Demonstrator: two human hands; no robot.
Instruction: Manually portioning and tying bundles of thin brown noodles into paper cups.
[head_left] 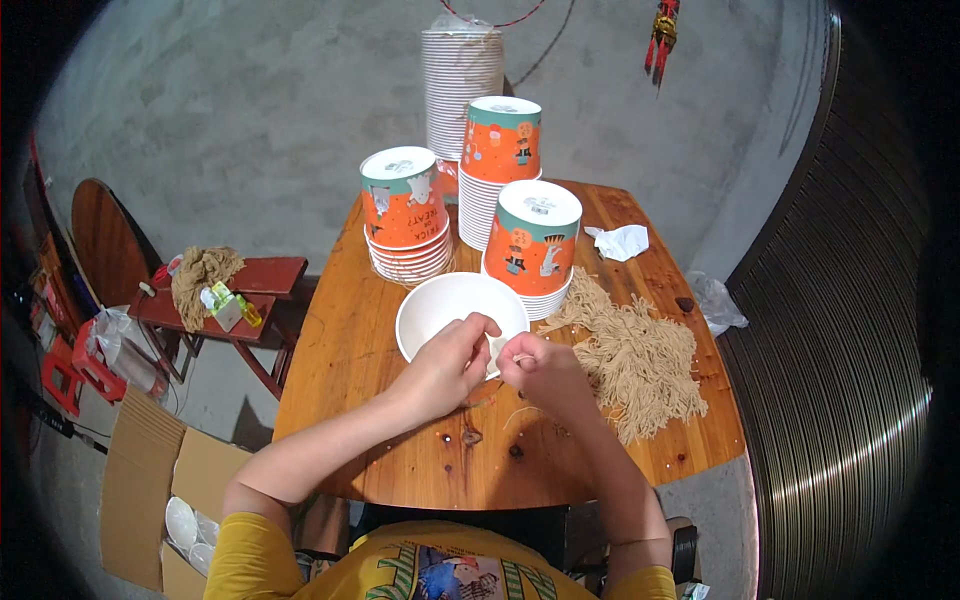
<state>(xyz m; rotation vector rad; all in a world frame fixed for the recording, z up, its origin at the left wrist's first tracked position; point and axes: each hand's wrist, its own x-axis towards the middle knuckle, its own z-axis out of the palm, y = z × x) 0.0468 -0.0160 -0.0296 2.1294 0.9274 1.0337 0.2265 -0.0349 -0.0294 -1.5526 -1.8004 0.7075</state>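
Observation:
A white-lined paper bucket point(438, 308) stands on the wooden table in front of me, its open mouth facing up. At its near right rim, my left hand point(448, 358) is closed, thumb and fingers pinching the rim. Just beside it, my right hand point(545, 372) is closed in a pinch at the same spot. A thin tan string point(516, 411) trails below the right fingers and seems held by them. What lies between the fingertips is partly hidden. To the right is a loose heap of cut tan strings point(640, 360).
Upside-down stacks of orange and green paper buckets point(405, 205) point(535, 235) point(503, 140) stand behind, with a tall white stack point(462, 90) farther back. A crumpled tissue point(620, 242) lies at right. A red bench point(265, 275) and an open cardboard box point(150, 490) are left.

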